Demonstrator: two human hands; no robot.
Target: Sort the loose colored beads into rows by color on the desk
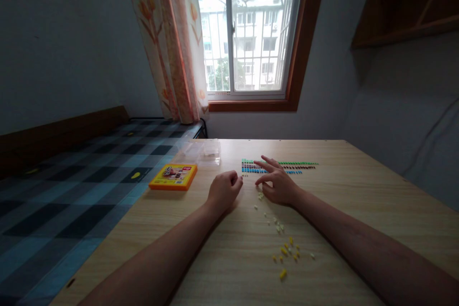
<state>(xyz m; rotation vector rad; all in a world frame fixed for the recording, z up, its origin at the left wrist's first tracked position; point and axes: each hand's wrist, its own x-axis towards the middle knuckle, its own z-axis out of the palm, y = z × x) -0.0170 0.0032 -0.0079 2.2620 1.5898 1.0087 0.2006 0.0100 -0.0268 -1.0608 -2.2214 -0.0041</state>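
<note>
My left hand (225,189) rests on the table with its fingers curled. Its fingertips are beside a few tiny cream pieces (245,175) lined up in a short row; whatever it pinches, if anything, is too small to make out. My right hand (277,182) has its fingers spread, the index fingertip low near the tabletop and the others over the rows. Beyond the hands lie long rows of tiny building pieces: green pieces (299,163), brown pieces (301,167) and blue pieces (294,172). Loose cream pieces (260,196) are scattered just below my right hand.
Loose yellow pieces (284,251) lie nearer me on the wooden table (215,267). At the left are an orange-yellow box (173,177) and a clear plastic case (201,152). A bed with a checked cover (71,201) adjoins the table's left edge.
</note>
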